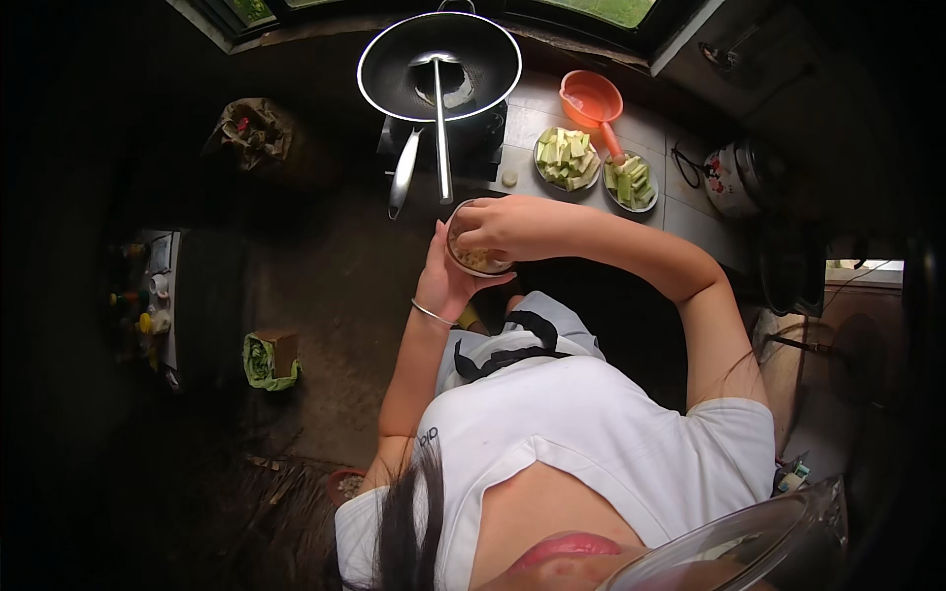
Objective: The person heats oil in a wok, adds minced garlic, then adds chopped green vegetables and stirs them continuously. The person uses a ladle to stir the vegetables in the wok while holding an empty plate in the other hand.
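Observation:
My left hand (442,284) holds a small glass bowl (480,267) from below and the side, tilted a little in front of my waist. Pale, finely chopped bits (473,257), possibly garlic, lie in it. The fingers of my right hand (491,227) reach over the rim into the bowl; whether they pinch any of the bits cannot be seen. Beyond both hands, a black wok (384,81) sits on a stove (484,140). A metal spatula (442,140) leans in it, its long handle pointing towards me. The wok's own metal handle (405,173) sticks out beside it.
Right of the stove, cut pale-green vegetable pieces fill one plate (567,159) and another plate (630,181). An orange plastic ladle (591,100) lies behind, its handle reaching over the second plate. A rice cooker (728,177) stands farther right. A green-lined bin (271,360) is on the floor at left.

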Tool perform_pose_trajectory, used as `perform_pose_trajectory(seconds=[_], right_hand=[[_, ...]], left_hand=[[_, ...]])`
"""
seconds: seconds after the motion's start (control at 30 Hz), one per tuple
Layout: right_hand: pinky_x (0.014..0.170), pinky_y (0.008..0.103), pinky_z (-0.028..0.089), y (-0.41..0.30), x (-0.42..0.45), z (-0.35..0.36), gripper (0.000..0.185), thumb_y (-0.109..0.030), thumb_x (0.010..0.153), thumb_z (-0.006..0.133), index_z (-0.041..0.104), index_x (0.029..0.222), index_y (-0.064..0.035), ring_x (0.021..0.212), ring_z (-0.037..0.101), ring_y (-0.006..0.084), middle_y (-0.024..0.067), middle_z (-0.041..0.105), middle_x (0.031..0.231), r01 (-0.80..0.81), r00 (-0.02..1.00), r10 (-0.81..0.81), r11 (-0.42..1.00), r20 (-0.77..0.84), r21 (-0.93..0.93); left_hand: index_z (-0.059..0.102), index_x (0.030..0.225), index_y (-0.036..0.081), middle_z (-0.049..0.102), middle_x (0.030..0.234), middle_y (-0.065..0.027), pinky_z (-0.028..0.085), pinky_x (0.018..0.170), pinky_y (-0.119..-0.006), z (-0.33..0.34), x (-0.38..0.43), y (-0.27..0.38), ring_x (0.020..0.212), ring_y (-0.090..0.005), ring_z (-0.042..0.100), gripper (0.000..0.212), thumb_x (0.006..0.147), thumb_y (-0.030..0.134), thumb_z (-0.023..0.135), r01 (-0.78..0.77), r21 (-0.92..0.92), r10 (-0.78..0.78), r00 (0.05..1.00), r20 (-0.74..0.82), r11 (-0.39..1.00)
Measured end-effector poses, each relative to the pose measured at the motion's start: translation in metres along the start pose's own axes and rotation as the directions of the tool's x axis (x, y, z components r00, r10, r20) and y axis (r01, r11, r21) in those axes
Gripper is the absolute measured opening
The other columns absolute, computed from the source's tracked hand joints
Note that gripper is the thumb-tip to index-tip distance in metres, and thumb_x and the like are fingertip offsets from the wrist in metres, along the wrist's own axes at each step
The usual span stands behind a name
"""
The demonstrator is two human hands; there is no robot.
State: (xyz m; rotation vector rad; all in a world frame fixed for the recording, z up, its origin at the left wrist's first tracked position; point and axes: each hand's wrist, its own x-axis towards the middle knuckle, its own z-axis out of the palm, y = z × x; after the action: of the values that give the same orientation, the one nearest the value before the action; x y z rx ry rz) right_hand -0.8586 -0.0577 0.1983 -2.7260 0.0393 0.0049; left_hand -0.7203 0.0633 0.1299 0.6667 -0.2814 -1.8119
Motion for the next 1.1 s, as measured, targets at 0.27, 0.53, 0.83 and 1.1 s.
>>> perform_pose_trajectory(seconds=[0.27,0.53,0.83,1.1], right_hand=[[0.082,0.0378,0.053,0.031,0.001,-0.004,0.035,-0.011,0.069,0.071,0.064,0.103,-0.0062,0.102,0.059,0.0282,0.0095,0.056,0.111,-0.025,1.000,0.024,0.998,0.009,0.059],[0.084,0.0391,0.052,0.045,-0.005,-0.017,0.029,-0.008,0.069,0.069,0.066,0.098,-0.0039,0.098,0.062,0.0301,0.0119,0.061,0.106,-0.120,0.992,0.118,0.991,0.047,0.063],[0.086,0.0389,0.051,0.048,-0.011,-0.026,0.031,-0.004,0.068,0.068,0.065,0.098,-0.0001,0.104,0.061,0.0318,0.0139,0.064,0.108,-0.174,0.982,0.170,0.984,0.086,0.047],[0.078,0.0383,0.053,0.045,-0.007,-0.037,0.020,-0.003,0.068,0.066,0.064,0.088,0.0008,0.092,0.064,0.0302,0.0130,0.064,0.100,-0.329,0.931,0.299,0.936,0.210,0.126]], left_hand=[[0.038,0.138,0.012,0.047,0.135,-0.0152,0.054,0.087,-0.055,0.013,0.027,0.010,0.120,-0.0320,0.053,0.058,0.099,0.053,0.028,-0.005,0.008,0.005,1.000,0.004,1.000],[0.037,0.139,0.011,0.047,0.135,-0.0157,0.054,0.087,-0.054,0.018,0.053,0.011,0.120,-0.0327,0.052,0.057,0.099,0.051,0.026,0.018,-0.071,-0.013,0.997,0.070,0.997],[0.037,0.139,0.010,0.046,0.136,-0.0157,0.052,0.089,-0.055,0.015,0.068,0.004,0.122,-0.0331,0.051,0.058,0.099,0.051,0.027,0.062,-0.154,-0.047,0.994,0.102,0.986],[0.037,0.139,0.009,0.045,0.136,-0.0157,0.052,0.089,-0.054,0.015,0.070,0.002,0.121,-0.0345,0.051,0.059,0.099,0.052,0.028,0.061,-0.178,-0.046,0.995,0.091,0.982]])
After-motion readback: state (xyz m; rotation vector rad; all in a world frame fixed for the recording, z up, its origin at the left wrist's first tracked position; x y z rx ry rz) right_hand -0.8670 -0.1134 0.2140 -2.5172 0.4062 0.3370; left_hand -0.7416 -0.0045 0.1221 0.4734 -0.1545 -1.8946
